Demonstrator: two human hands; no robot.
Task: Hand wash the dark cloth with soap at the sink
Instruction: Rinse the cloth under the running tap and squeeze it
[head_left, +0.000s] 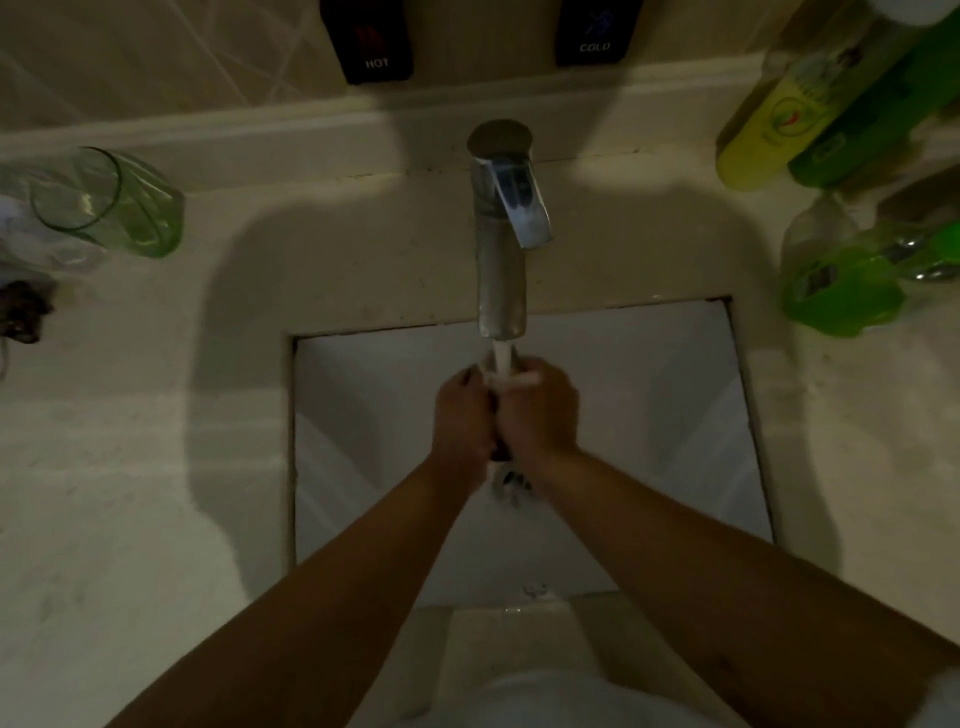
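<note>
Your left hand (464, 415) and right hand (540, 410) press together over the white rectangular sink (675, 415), fingers curled tight around the bunched dark cloth (500, 453), barely visible between your palms. Water runs onto them from the chrome single-lever faucet (501, 249).

A dim room, lit from behind the viewer so a broad shadow falls across the pale beige stone counter (130, 467). Along its far edge runs a raised cream ledge (208, 124), and above that a wall of beige tiles with thin pale grout lines (156, 47). Two black rectangular wall plates sit on the tiles, one marked HOT (371, 44), one marked COLD (596, 31).
</note>
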